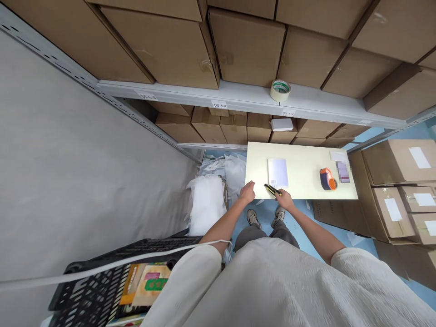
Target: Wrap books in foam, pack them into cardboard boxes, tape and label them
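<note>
Cardboard cartons [245, 45] fill the steel shelves [184, 91] above a pale table [299, 154]. At its near edge, the right hand [284, 199] is clamped on a yellow utility knife [271, 190], just below a white booklet [278, 173]; the left hand [247, 191], apart from it, holds nothing.

Black-and-yellow box cutter [272, 190] gripped in right hand [285, 200], tip angled up-left over the front edge of the cream surface [303, 156], just below a pale lilac flat packet [278, 173]; left hand [247, 191] open, empty, just beside it.
</note>
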A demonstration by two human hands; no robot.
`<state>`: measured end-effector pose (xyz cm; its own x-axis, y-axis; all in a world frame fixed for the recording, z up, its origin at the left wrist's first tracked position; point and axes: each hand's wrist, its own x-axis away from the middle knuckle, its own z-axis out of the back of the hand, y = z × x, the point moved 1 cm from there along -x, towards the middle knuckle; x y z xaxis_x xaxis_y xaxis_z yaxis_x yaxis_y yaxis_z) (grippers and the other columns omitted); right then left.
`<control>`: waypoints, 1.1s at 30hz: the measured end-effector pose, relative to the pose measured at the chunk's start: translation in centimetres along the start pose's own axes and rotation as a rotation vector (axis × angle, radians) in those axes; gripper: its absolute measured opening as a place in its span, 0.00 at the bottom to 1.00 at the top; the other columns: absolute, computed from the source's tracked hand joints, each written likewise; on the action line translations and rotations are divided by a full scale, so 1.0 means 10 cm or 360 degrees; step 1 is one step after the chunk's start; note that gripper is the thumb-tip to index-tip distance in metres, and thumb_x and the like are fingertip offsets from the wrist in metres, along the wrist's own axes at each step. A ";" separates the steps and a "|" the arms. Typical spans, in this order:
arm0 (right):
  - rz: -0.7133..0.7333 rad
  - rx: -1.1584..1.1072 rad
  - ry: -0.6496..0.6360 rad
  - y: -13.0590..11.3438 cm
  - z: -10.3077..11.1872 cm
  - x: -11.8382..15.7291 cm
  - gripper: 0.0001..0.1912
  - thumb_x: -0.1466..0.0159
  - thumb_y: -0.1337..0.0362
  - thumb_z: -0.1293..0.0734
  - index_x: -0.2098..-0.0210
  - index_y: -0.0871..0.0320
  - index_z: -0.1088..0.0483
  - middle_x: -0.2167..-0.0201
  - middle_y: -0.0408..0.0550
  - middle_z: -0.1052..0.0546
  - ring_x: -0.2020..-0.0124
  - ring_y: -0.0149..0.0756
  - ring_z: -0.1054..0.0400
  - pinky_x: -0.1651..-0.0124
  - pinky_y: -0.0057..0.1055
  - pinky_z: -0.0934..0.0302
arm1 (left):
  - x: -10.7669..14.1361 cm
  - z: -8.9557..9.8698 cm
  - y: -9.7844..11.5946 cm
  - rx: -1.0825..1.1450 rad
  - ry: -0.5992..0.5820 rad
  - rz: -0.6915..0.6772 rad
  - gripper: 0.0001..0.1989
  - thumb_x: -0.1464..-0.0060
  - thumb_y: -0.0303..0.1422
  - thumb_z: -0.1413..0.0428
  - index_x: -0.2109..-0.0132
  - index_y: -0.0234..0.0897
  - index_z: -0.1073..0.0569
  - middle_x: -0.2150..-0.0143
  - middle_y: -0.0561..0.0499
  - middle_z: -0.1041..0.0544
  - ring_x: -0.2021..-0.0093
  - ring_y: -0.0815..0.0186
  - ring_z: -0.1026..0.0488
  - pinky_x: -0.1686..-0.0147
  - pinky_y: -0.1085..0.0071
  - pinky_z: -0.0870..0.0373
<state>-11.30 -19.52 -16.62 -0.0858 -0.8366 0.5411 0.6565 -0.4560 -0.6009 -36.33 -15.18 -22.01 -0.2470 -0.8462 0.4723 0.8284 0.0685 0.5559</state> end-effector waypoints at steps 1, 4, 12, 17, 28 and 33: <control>0.0005 -0.0076 0.0034 -0.01 0.04 -0.01 0.15 0.28 0.50 0.33 0.57 0.55 0.24 0.71 0.47 0.16 0.73 0.39 0.26 0.67 0.31 0.36 | 0.00 0.01 0.00 -0.0007 -0.0006 0.0006 0.35 0.37 0.19 0.51 0.24 0.30 0.34 0.19 0.39 0.39 0.19 0.57 0.42 0.21 0.61 0.44; 0.0065 -0.0364 0.0136 -0.07 0.17 -0.06 0.22 0.32 0.40 0.32 0.62 0.54 0.26 0.74 0.46 0.18 0.77 0.36 0.29 0.70 0.31 0.35 | -0.01 0.04 0.01 -0.0027 -0.0019 0.0019 0.35 0.37 0.20 0.51 0.24 0.32 0.33 0.19 0.40 0.38 0.19 0.56 0.42 0.21 0.60 0.44; 0.0161 -0.0934 0.0163 -0.11 0.57 -0.17 0.34 0.43 0.30 0.27 0.61 0.55 0.27 0.70 0.49 0.18 0.79 0.31 0.36 0.72 0.33 0.38 | -0.08 0.14 0.23 -0.0177 -0.0005 0.0113 0.28 0.35 0.25 0.50 0.30 0.38 0.28 0.27 0.38 0.27 0.26 0.49 0.32 0.28 0.50 0.36; 0.0298 -0.1044 0.0041 -0.06 0.84 -0.16 0.31 0.42 0.33 0.27 0.58 0.54 0.28 0.63 0.51 0.16 0.73 0.33 0.32 0.67 0.33 0.37 | -0.20 0.16 0.48 -0.0254 0.0040 0.0070 0.28 0.35 0.27 0.48 0.30 0.41 0.29 0.27 0.39 0.29 0.25 0.49 0.35 0.28 0.50 0.37; 0.0610 -0.0787 0.0356 -0.23 2.31 -0.54 0.29 0.28 0.41 0.41 0.43 0.56 0.28 0.59 0.53 0.17 0.63 0.42 0.26 0.56 0.40 0.30 | -0.68 0.08 1.33 -0.0276 0.0001 -0.0186 0.31 0.33 0.29 0.48 0.25 0.36 0.33 0.20 0.38 0.37 0.21 0.51 0.40 0.23 0.54 0.42; 0.0999 -0.0434 0.0781 -0.51 3.28 -0.89 0.25 0.25 0.47 0.39 0.36 0.52 0.31 0.42 0.56 0.20 0.45 0.48 0.26 0.39 0.47 0.31 | -0.88 0.09 1.59 -0.0300 -0.0015 -0.0137 0.30 0.34 0.28 0.48 0.27 0.38 0.31 0.23 0.39 0.32 0.24 0.51 0.35 0.25 0.56 0.39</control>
<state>10.66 0.17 0.95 -0.1227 -0.9677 -0.2200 0.4926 0.1331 -0.8600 -21.45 -6.18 -16.70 -0.3247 -0.8396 0.4355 0.8832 -0.1045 0.4572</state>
